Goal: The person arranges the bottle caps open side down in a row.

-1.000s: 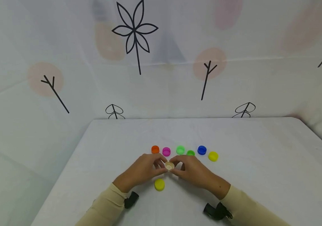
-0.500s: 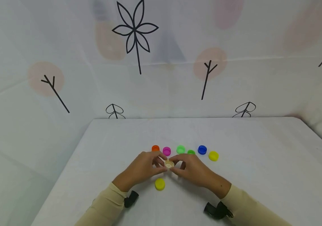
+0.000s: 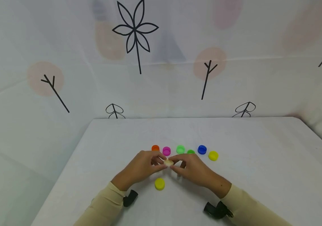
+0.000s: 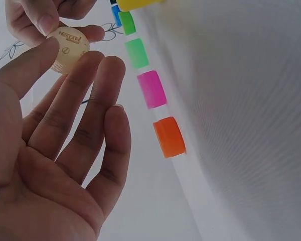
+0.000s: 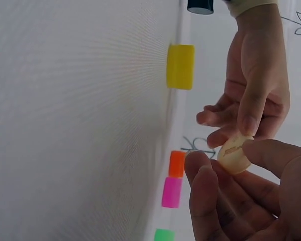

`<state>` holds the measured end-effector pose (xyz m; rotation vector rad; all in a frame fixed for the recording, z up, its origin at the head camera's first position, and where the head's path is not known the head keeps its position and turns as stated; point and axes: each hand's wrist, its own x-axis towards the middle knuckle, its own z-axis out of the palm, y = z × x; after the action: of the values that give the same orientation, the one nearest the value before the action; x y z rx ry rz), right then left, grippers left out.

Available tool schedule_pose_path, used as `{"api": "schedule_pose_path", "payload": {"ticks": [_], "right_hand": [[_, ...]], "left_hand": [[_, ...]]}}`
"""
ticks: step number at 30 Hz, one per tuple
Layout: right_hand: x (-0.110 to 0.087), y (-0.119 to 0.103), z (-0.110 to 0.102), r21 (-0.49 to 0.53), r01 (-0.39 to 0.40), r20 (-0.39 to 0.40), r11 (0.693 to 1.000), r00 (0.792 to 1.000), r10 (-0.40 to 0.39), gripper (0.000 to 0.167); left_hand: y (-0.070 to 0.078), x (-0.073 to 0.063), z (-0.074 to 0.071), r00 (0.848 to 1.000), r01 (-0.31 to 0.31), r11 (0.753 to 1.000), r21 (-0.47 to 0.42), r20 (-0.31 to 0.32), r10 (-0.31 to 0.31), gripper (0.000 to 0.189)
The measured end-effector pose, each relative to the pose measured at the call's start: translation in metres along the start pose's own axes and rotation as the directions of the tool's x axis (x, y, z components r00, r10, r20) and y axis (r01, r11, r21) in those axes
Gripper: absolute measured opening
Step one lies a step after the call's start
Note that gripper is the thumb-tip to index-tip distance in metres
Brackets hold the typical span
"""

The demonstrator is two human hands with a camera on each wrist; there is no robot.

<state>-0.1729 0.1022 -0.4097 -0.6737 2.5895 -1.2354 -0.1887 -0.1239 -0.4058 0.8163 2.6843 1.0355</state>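
Observation:
A small cream bottle cap (image 3: 168,163) is held between both hands, over the table's near middle. My left hand (image 3: 142,167) pinches its left side between thumb and fingertips. From the right, my right hand (image 3: 196,170) pinches the same cap the same way. In the left wrist view the cap (image 4: 70,50) shows its flat top, printed with brown lettering that reads NESCAFE. The printed top of the cap (image 5: 234,153) also shows in the right wrist view, partly covered by a thumb.
Behind the hands lies a row of caps: orange (image 3: 155,148), magenta (image 3: 166,151), pale green (image 3: 180,149), green (image 3: 190,152), blue (image 3: 202,149) and yellow (image 3: 213,156). Another yellow cap (image 3: 159,184) lies nearer. A patterned cloth (image 3: 166,88) hangs behind the white table (image 3: 262,150).
The cream cap has tipped in the fingers: its hollow inside faced the head camera earlier, and now it appears narrower and more edge-on. Both hands have shifted very slightly; the other caps stay put.

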Motion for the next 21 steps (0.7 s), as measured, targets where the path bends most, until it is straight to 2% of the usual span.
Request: {"api": "schedule_pose_path", "payload": {"ticks": [10,16,21], "right_hand": [[-0.0004,-0.0002,0.0,0.039,0.007,-0.009,0.999,1.0,-0.006,0.028],[-0.0013,-0.0013,-0.0005,0.065,0.019,-0.025,0.998,1.0,-0.018,0.027],[-0.0012,-0.003,0.0003,0.076,0.001,-0.04,0.997,0.999,0.002,0.032]], "left_hand": [[0.0012,0.0001,0.0003,0.999,0.032,0.996,-0.086,0.011,-0.031,0.015],[0.0005,0.0007,0.0008,0.998,0.055,0.996,-0.073,0.026,-0.053,0.016],[0.0001,0.0011,0.0009,0.998,0.058,0.996,-0.073,0.039,-0.056,0.017]]}}
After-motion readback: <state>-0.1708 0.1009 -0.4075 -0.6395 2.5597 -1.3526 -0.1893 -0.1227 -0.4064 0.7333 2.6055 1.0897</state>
